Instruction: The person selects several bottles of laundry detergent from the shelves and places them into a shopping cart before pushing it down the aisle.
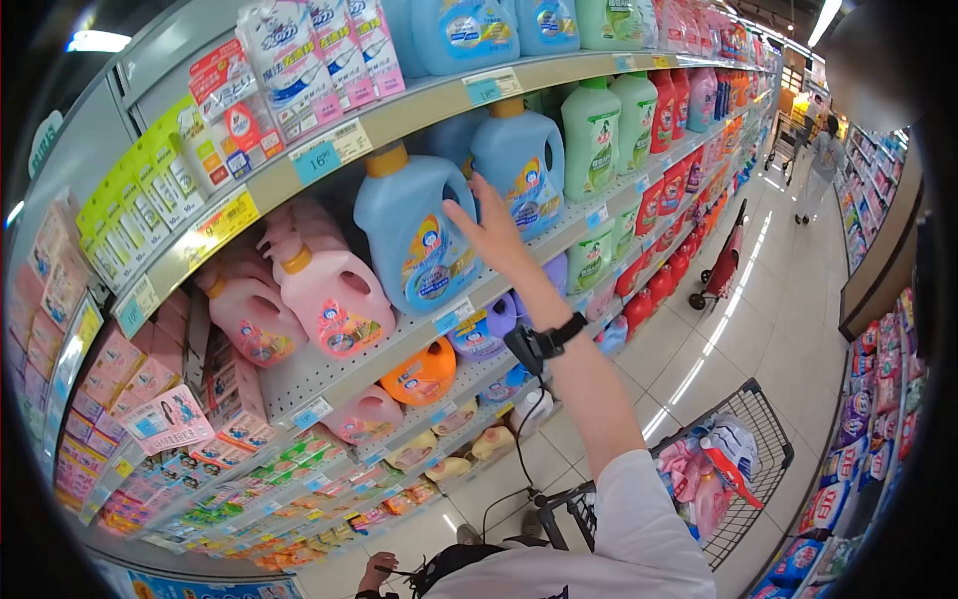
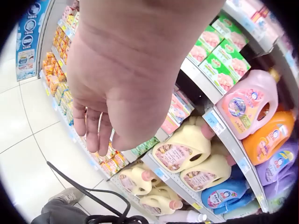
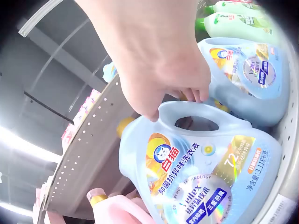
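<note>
My right hand (image 1: 486, 232) is at the handle side of a large light-blue detergent bottle (image 1: 407, 235) with a yellow cap, on the upper shelf. In the right wrist view the thumb of the hand (image 3: 163, 70) touches the top of the blue bottle (image 3: 201, 163) beside its handle hole, and the other fingers reach behind it, partly hidden. A second blue bottle (image 3: 247, 74) stands alongside. My left hand (image 1: 377, 571) hangs low near my body; in the left wrist view the hand (image 2: 121, 88) has its fingers loosely extended, holding nothing.
Pink bottles (image 1: 334, 299) stand left of the blue ones, green bottles (image 1: 591, 140) to the right. Lower shelves carry an orange bottle (image 1: 419, 372) and cream bottles (image 2: 177, 151). A shopping cart (image 1: 768, 449) with goods is behind my right arm. People (image 1: 823, 165) are down the aisle.
</note>
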`<state>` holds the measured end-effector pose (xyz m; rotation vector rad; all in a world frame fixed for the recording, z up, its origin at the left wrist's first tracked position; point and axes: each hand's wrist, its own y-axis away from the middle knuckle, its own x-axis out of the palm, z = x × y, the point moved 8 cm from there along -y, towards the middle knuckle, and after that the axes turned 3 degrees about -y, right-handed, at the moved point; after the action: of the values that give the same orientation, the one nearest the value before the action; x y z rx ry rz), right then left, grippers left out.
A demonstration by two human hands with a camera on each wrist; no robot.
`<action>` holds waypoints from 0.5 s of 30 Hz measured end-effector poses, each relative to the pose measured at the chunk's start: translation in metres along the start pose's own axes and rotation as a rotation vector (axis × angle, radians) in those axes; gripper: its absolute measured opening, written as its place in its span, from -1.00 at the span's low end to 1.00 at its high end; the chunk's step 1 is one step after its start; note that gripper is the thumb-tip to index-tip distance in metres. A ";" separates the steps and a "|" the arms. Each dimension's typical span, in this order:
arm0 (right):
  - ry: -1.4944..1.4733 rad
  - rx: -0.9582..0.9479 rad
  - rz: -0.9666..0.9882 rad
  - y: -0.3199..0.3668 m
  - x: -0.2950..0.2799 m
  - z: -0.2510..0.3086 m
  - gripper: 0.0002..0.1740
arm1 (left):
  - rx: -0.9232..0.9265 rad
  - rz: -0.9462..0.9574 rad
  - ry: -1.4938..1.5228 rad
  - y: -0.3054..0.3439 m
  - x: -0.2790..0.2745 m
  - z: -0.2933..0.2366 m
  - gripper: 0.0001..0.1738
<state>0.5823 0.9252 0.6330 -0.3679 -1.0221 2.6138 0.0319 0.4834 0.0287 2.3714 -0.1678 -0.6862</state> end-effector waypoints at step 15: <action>-0.108 0.155 -0.005 -0.057 0.018 -0.050 -0.56 | -0.318 -0.047 0.292 0.087 0.037 0.042 -0.63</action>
<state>0.5939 1.0024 0.6344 -0.1888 -0.8441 2.7112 0.0465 0.3818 0.0401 2.1415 0.1161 -0.3502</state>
